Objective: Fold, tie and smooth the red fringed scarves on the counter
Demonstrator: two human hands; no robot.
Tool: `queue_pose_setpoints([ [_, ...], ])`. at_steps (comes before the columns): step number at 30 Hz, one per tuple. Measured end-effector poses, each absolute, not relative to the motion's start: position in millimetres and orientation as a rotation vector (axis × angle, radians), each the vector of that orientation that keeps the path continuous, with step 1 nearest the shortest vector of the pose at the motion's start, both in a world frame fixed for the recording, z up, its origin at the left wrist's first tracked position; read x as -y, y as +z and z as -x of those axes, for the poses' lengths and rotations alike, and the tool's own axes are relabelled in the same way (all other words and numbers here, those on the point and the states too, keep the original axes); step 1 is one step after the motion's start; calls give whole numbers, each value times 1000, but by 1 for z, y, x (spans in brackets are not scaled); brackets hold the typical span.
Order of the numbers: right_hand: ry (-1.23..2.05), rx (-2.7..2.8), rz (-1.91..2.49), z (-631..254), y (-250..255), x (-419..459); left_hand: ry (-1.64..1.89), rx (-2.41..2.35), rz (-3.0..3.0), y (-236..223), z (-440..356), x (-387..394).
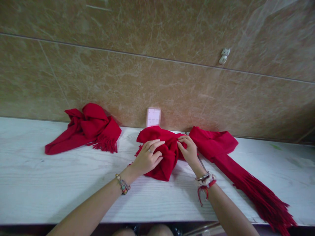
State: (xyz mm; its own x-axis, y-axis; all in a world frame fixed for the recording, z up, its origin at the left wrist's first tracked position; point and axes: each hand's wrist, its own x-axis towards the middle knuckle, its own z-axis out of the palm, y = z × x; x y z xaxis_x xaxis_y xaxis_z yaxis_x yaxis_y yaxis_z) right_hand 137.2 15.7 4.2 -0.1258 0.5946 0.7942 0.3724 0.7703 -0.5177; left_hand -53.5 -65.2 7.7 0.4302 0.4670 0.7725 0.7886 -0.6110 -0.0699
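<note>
Bare forearms (92, 203) reach up from the bottom edge over a pale wood-grain table (152, 205), both hands meeting at the middle red scarf (168, 157), which lies bunched in folds near the table's back edge. On it rests the left hand (146, 157), a ring (150, 150) on one finger, its fingers bent over the cloth — whether they grip it I cannot tell. Across from it, the right hand (189, 150) pinches a fold between thumb and fingertips. Beads circle the left wrist; a pale scrunchie (209, 180) sits on the right. Another red scarf (91, 126) lies crumpled at left, and a third red scarf (228, 168) at right trails its fringe over the front edge. Behind stands a brown tiled wall (123, 82) — a white cat figure (224, 56) on it.
</note>
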Motion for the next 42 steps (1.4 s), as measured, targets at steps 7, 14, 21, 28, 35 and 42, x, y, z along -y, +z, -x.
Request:
queue_pose_setpoints([
  [7,214,1599,848,-151,4,-28,-1206,1341,1889,30,92,58],
  [14,463,1325,1074,-164,-23,-58,-1163,1756,1725,19,125,34],
  [21,111,1694,955,-155,-18,-45,-863,1886,1928,-13,122,21],
  [28,272,2068,670,-152,1,-24,-1180,1493,2289,15,118,38],
  [35,499,2283,539,-155,12,-16,-783,1226,2644,23,102,50],
  [42,77,2350,592,-138,14,5,-805,1301,2546,13,103,41],
])
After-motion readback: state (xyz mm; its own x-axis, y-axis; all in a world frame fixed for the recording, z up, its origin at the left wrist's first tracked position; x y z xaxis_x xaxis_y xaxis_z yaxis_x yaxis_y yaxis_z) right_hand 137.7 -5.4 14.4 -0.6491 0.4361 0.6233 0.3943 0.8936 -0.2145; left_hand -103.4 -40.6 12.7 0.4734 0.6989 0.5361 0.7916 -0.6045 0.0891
